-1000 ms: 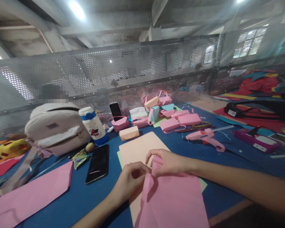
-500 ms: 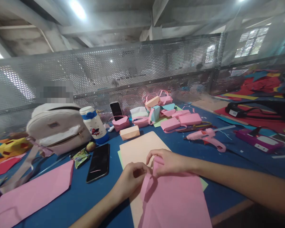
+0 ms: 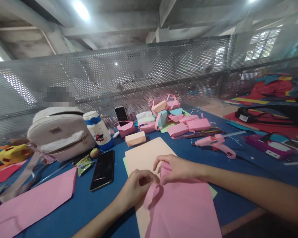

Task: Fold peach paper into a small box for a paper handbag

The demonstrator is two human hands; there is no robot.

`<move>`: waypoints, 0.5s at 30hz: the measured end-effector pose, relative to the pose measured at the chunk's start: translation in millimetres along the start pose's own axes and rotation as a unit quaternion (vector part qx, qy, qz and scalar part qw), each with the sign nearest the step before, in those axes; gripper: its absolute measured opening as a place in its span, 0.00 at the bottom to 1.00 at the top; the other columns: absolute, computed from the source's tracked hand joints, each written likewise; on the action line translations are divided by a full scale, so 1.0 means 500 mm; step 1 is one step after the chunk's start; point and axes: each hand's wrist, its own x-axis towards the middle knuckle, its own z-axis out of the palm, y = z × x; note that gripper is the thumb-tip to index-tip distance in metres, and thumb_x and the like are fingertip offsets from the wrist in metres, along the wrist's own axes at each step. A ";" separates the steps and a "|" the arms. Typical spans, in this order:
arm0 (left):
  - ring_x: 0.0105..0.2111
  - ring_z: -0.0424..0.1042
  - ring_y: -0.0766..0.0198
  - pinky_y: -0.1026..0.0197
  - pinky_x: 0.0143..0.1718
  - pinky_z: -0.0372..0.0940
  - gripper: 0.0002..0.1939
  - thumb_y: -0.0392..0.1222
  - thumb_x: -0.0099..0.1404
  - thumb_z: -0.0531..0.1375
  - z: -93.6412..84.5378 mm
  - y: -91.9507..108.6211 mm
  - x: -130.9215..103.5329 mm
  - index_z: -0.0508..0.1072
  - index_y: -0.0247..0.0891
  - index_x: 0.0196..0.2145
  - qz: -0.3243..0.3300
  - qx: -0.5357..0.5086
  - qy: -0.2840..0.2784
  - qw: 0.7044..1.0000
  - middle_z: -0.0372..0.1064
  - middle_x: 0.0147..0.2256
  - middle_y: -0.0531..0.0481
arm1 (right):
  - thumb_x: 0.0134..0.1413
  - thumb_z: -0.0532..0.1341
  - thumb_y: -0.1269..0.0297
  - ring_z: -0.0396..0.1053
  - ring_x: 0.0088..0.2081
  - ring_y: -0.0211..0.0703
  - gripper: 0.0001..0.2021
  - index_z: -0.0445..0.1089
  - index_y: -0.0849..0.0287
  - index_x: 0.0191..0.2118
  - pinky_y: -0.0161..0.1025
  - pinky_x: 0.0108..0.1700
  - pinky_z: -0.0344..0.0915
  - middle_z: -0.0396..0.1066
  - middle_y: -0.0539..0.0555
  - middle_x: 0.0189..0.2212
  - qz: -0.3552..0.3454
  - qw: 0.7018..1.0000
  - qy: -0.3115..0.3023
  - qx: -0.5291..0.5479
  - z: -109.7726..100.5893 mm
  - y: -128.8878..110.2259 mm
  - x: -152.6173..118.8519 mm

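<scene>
A small pink paper piece [image 3: 166,169] is held in my right hand [image 3: 175,168], whose fingers curl around it. Close beside it, my left hand [image 3: 139,185] pinches a curved pink paper strip [image 3: 151,195] that hangs toward me. The two hands nearly meet, and where the strip and the piece come together is hidden by my fingers. Under both hands lies a large pink sheet [image 3: 186,211], on top of a cream sheet [image 3: 149,152] with a green edge showing beneath.
Left of the sheets are a black phone [image 3: 103,170], a snack packet [image 3: 84,164], a bottle [image 3: 99,132], a white backpack [image 3: 62,135] and a pink sheet [image 3: 37,205]. Small paper boxes [image 3: 198,124] stand behind; a pink glue gun [image 3: 215,142] lies to the right.
The lower end of the pink strip has swung slightly to the left. Both hands stay in nearly the same place.
</scene>
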 end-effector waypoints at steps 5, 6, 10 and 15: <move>0.29 0.71 0.61 0.63 0.33 0.64 0.08 0.41 0.59 0.62 -0.004 -0.001 0.002 0.78 0.34 0.27 -0.007 0.053 0.002 0.999 0.76 0.28 0.48 | 0.38 0.69 0.71 0.67 0.43 0.41 0.20 0.71 0.56 0.42 0.29 0.38 0.62 0.70 0.48 0.40 0.012 1.000 0.002 -0.012 -0.003 0.001 -0.001; 0.28 0.71 0.62 0.64 0.32 0.63 0.07 0.40 0.58 0.62 -0.005 -0.002 0.002 0.78 0.34 0.27 -0.009 0.069 0.000 0.998 0.76 0.28 0.48 | 0.39 0.69 0.71 0.67 0.43 0.41 0.20 0.71 0.55 0.42 0.29 0.37 0.62 0.70 0.48 0.41 0.013 1.000 0.003 -0.013 -0.003 0.001 -0.002; 0.28 0.70 0.63 0.64 0.31 0.62 0.08 0.40 0.59 0.61 -0.008 -0.003 0.001 0.78 0.33 0.28 -0.002 0.086 -0.005 0.996 0.77 0.29 0.48 | 0.39 0.70 0.70 0.67 0.43 0.41 0.20 0.72 0.56 0.43 0.29 0.37 0.62 0.70 0.49 0.41 0.008 1.000 -0.002 -0.005 -0.005 0.001 -0.002; 0.29 0.71 0.62 0.64 0.32 0.62 0.09 0.40 0.60 0.61 -0.007 -0.002 -0.001 0.78 0.33 0.28 0.009 0.063 -0.018 0.998 0.78 0.30 0.46 | 0.40 0.70 0.68 0.68 0.43 0.42 0.19 0.71 0.56 0.42 0.30 0.37 0.62 0.70 0.49 0.41 0.004 1.000 -0.008 -0.012 -0.006 0.003 -0.002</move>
